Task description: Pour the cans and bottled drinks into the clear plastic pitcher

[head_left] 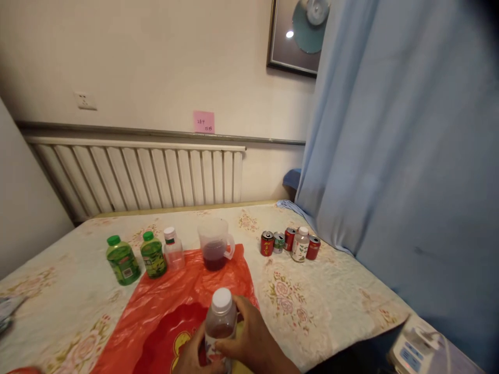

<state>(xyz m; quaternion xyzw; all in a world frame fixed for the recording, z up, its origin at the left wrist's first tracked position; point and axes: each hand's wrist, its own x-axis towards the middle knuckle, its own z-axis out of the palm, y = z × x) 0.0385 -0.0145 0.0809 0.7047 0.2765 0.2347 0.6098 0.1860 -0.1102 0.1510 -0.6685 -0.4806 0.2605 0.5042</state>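
Observation:
Near the table's front edge a small clear bottle (pixel 220 326) with a white cap holds a little dark red liquid. My right hand (pixel 255 340) wraps around its right side. My left hand (pixel 189 356) touches it low on the left, mostly cut off by the frame edge. The bottle stands upright over a red plastic bag (pixel 175 304) spread on the floral tablecloth (pixel 331 306). Behind it a clear measuring jug (pixel 214 243) holds dark red liquid.
Two green bottles (pixel 122 261) (pixel 153 255) and a clear white-capped bottle (pixel 173 249) stand at the left. Several cans (pixel 267 243) and a small bottle (pixel 300 244) cluster at the back right. A blue curtain (pixel 401 156) hangs at the right, with a white device (pixel 415 350) below it.

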